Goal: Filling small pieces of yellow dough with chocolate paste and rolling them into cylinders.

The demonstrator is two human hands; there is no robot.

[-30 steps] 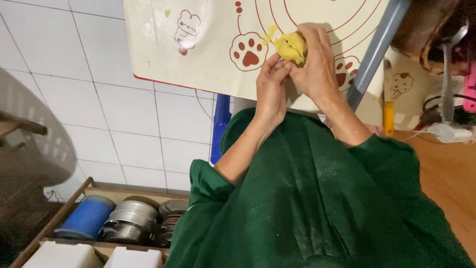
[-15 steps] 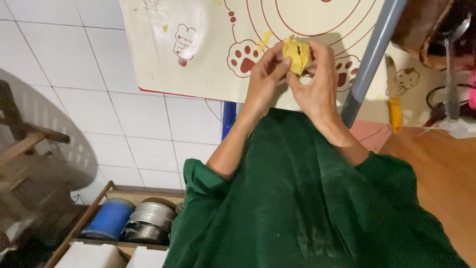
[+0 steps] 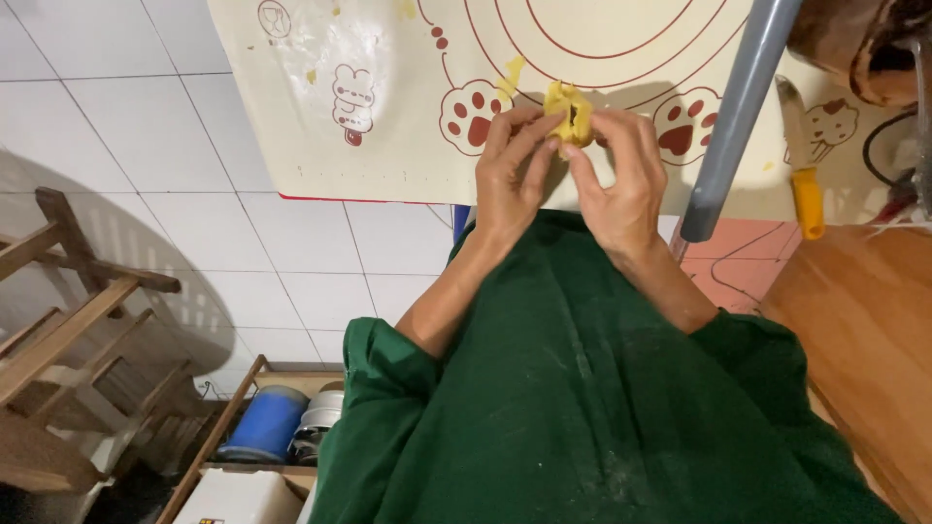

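Progress: the yellow dough piece [image 3: 569,109] is already pinched into a small gathered cup; its top is not yet closed.
Dough: pale yellow, folded, with a dark opening at the middle.
Place: held above the baking mat [image 3: 388,126], near the worktop's near edge.
Left hand [image 3: 510,175]: fingers clamped on the dough.
Right hand [image 3: 621,180]: fingers clamped on its other side.

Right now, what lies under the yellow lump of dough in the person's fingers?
The cream baking mat with red paw prints; fingers cover the dough underside.
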